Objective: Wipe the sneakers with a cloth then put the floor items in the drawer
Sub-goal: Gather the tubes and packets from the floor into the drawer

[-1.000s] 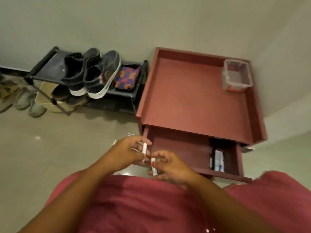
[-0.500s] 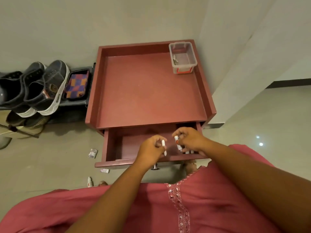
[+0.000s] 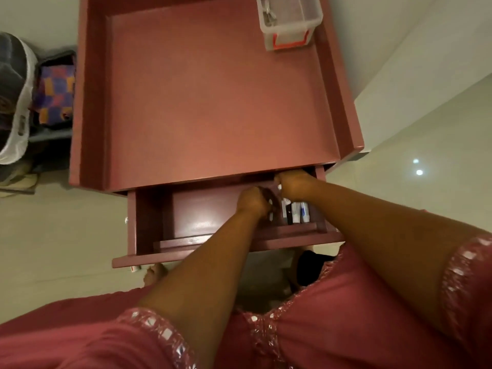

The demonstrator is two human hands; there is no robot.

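The red cabinet's drawer (image 3: 149, 225) stands pulled open below me, and both my hands reach into its right part. My left hand (image 3: 253, 202) is curled round a small white tube, whose tip shows beside my fingers. Just behind it, my right hand (image 3: 295, 183) pinches another small white tube at the drawer's back right. Several small tubes (image 3: 295, 212) lie side by side in the drawer, right of my left hand. The dark sneakers (image 3: 16, 102) with white soles sit on the shoe rack at the far left. Next to them lies a checked cloth (image 3: 56, 94).
A clear plastic box (image 3: 290, 20) with an orange latch stands on the cabinet top (image 3: 213, 102) at the back right. A small white item (image 3: 134, 269) lies on the floor under the drawer's left front corner. A wall corner rises to the right.
I have leaned in over the cabinet. Both hands have gone from the drawer's front edge deeper into its right side, still holding the small tubes.
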